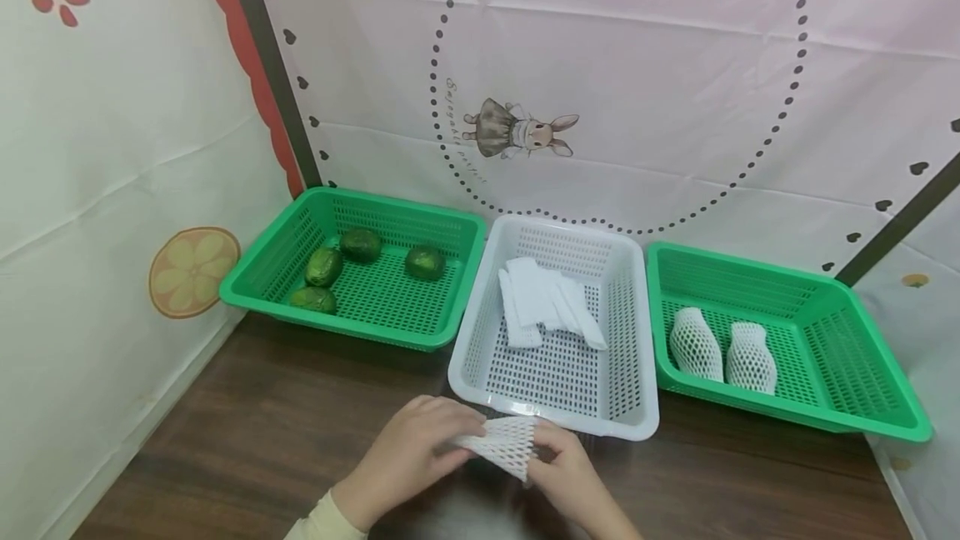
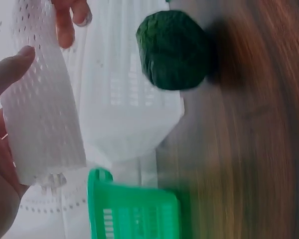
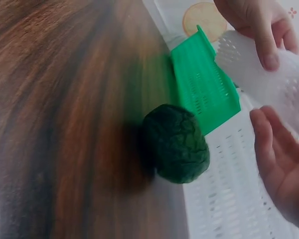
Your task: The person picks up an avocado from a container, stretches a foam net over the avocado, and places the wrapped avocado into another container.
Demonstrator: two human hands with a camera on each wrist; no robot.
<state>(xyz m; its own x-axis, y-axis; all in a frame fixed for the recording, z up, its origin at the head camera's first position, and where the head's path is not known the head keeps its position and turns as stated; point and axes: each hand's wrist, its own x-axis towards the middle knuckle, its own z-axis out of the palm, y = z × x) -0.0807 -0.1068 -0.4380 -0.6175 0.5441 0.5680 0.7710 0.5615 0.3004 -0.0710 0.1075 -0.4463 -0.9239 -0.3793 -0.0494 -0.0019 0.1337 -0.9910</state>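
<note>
A white foam net sleeve [image 1: 510, 445] stretches between both hands in front of the white basket. My left hand [image 1: 423, 448] pinches its left end, the thumb lying along the mesh in the left wrist view. At the other end, my right hand [image 1: 564, 467] holds the sleeve's edge between fingers and thumb. A dark green, wrinkled, avocado-like fruit [image 3: 175, 143] rests on the table below the hands in both wrist views. In the head view that fruit is hidden.
A white basket [image 1: 647, 340] holding several flat foam sleeves [image 1: 536, 294] stands in the middle. At the left, a green basket [image 1: 360, 332] contains several green fruits [image 1: 425, 262]. Two sleeved fruits [image 1: 696, 344] lie in the right green basket [image 1: 795, 419]. A printed cloth [image 1: 637, 107] hangs behind.
</note>
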